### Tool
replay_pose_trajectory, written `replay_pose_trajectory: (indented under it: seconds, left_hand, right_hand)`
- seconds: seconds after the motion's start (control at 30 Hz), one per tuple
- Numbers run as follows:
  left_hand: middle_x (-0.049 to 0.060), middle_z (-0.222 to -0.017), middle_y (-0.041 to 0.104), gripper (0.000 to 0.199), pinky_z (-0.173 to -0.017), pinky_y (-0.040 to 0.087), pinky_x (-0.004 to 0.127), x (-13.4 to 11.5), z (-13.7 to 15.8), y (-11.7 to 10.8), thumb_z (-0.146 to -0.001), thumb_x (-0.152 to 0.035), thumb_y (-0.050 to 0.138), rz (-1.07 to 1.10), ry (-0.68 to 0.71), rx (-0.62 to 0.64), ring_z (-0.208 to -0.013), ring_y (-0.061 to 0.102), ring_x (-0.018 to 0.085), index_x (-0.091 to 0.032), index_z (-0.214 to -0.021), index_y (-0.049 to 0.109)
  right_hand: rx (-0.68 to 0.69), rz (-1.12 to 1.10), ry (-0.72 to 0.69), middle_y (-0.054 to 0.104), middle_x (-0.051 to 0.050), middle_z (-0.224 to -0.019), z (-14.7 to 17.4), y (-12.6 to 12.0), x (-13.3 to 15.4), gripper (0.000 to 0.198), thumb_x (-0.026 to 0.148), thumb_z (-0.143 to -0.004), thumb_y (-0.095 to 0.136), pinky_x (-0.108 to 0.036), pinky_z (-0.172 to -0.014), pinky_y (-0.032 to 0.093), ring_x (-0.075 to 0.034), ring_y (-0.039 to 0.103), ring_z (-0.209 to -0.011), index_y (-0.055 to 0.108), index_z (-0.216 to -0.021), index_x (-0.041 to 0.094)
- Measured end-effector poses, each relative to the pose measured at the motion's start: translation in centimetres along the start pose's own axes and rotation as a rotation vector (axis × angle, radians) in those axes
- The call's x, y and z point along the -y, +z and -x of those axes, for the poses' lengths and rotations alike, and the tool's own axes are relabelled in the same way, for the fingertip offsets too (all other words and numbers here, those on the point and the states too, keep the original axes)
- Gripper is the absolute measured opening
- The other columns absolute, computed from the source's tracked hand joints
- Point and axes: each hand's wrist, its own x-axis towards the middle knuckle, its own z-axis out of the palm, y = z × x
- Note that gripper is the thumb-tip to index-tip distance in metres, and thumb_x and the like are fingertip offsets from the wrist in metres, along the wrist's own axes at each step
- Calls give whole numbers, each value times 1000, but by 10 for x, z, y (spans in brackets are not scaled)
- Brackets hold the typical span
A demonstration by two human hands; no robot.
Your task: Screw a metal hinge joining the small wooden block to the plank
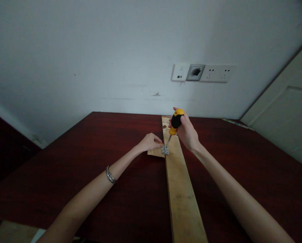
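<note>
Dark table [90, 189]: right hand [187, 133] grips upright screwdriver [175, 123]; left hand [149, 141] pinches hinge [165, 150] on plank [181, 192].

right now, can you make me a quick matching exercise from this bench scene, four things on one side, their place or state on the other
Things:
1. screwdriver
2. hinge
3. long plank
4. bracelet

Place or state:
A. on the left wrist
B. gripped in the right hand
C. lying lengthwise on the dark red table
D. under the screwdriver tip, left hand fingers beside it

Pairs: 1-B, 2-D, 3-C, 4-A
</note>
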Motion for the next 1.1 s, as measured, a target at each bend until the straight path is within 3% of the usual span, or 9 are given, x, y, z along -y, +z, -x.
replay_pose_trajectory:
  seconds: [0.17, 0.27, 0.43, 0.6, 0.8, 0.93, 1.1]
  left_hand:
    - [6, -85, 72, 24, -69, 48, 24, 3, -1, 1, -68, -26, 65, 11, 13, 3, -77, 65, 17, -14, -88, 73]
    - [6, -85, 72, 25, -69, 49, 24, 2, 0, 1, -68, -27, 66, 16, 8, 0, -77, 65, 17, -14, -88, 72]
    - [6, -86, 72, 26, -70, 49, 24, 1, 1, 0, -68, -27, 65, 3, 1, 5, -78, 65, 17, -13, -89, 72]
    - [6, -84, 72, 26, -69, 48, 25, 1, -1, 0, -68, -28, 66, 13, 2, 6, -77, 65, 17, -13, -89, 72]
    - [5, -84, 72, 26, -68, 47, 24, -3, -3, -4, -67, -27, 66, -30, 4, 30, -76, 64, 17, -14, -88, 73]
    - [5, -84, 72, 25, -67, 46, 23, -5, -4, -5, -67, -26, 65, -34, 25, 51, -76, 64, 17, -14, -87, 73]
    - [5, -80, 72, 25, -63, 45, 23, -6, -6, -6, -66, -27, 65, -57, 12, 63, -73, 63, 17, -13, -86, 73]
  right_hand:
    - [-58, -77, 12, 56, -2, -102, -2, -3, 2, 23, 39, -80, 58, -32, -72, 52, -15, 60, -82, 51, -98, 26]
    - [-76, -36, -28, 57, -1, -105, -2, -2, 6, 28, 33, -74, 66, -31, -72, 52, -12, 61, -79, 48, -94, 26]
    - [-95, 59, -56, 56, 1, -89, -2, -1, 5, 34, 38, -76, 63, -30, -69, 51, -12, 56, -71, 48, -106, 29]
    - [-47, -112, 43, 54, -2, -90, -5, 0, 7, 30, 48, -84, 44, -32, -71, 51, -15, 57, -77, 54, -103, 27]
    - [-90, 39, -3, 55, -1, -99, -5, -2, 9, 25, 40, -77, 61, -32, -73, 52, -14, 60, -82, 45, -91, 27]
    - [-110, 86, -44, 57, 2, -89, -5, -2, 7, 34, 38, -76, 63, -28, -63, 50, -11, 58, -66, 36, -95, 29]
    - [-105, 146, -63, 53, 1, -80, -8, 1, 4, 34, 46, -79, 57, -28, -60, 47, -12, 53, -64, 47, -106, 27]
